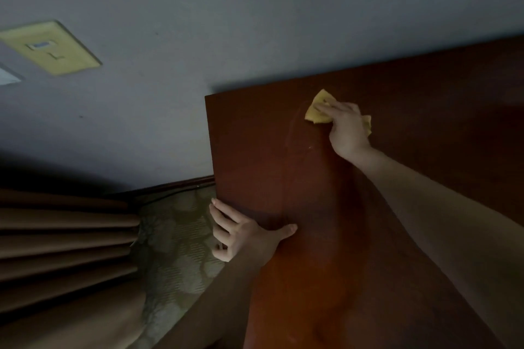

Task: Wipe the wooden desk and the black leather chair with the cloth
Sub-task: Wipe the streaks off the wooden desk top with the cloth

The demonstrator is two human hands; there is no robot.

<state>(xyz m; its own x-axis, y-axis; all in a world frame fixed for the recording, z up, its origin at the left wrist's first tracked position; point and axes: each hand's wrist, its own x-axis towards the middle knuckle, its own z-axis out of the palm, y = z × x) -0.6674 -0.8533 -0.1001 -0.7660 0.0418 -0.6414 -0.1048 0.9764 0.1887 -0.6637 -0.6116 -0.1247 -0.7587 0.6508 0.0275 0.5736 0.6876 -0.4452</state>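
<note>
Room is dim, low light. Plain grey-blue wall [255, 22] fills the upper frame. Yellowed rectangular plastic wall plate [51, 48] sits on it at left, with a small insert in its middle, too blurred to identify. Corner of a white plate [7, 76] is just beside it at the frame edge. Dark brown wooden skirting board [175, 185] runs along the wall base. Pale green patterned carpet floor [181, 235] lies below. Brown pleated fabric curtain [62, 249] at lower left reaches the carpet. Reddish-brown polished wooden tabletop [425, 93] butts against the wall at right.
</note>
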